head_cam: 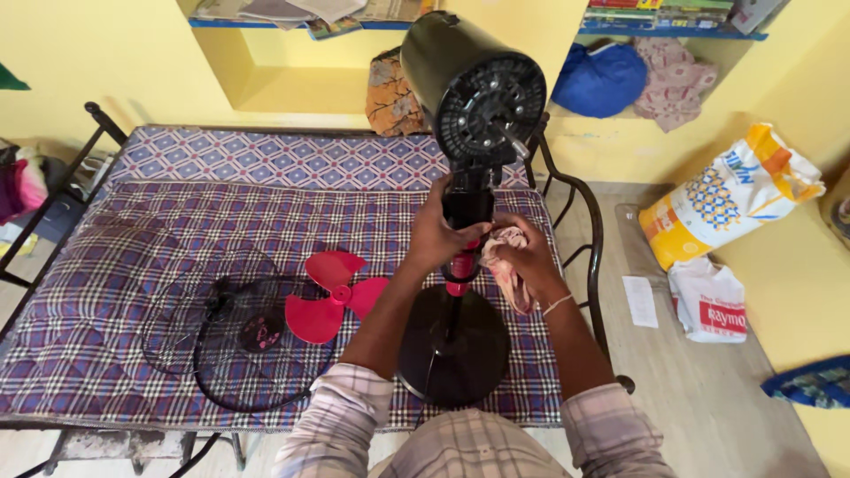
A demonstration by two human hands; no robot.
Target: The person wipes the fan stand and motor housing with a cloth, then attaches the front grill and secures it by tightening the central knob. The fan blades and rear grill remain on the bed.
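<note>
Checked mattress carries the stripped pedestal fan, upright at centre. Guard grilles and red blade lie at nine o'clock. Left hand clasps the stem; right hand pinches a cloth against it. Risk: soft bedding lets the top-heavy motor tip.

Both arms stretched forward from rolled checked sleeves, forearms bare, converging toward the middle. Left hand up and curled, fingers wrapped tight in a grip, knuckles facing the camera. Right hand level with it, just beside, fingers bunched closed and pressing inward. Thin band at the right wrist. Elbows bent slightly, wrists close together.
</note>
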